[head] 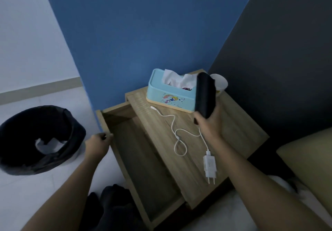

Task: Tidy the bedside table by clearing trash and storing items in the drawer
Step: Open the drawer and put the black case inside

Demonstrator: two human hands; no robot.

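Two bare forearms, no sleeves in view, no watch, ring or bracelet showing. Left hand (pixel 97 145) and right hand (pixel 209 125) ungloved, dark polish on the right thumbnail. Lower down, a pair of dark grey fabric socks (pixel 109 205) on the feet.

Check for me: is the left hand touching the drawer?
Touching. The head view shows the left hand with its fingers curled over the front edge of the open drawer.

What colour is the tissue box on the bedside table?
Light blue with a cartoon print, seen in the head view: tissue box.
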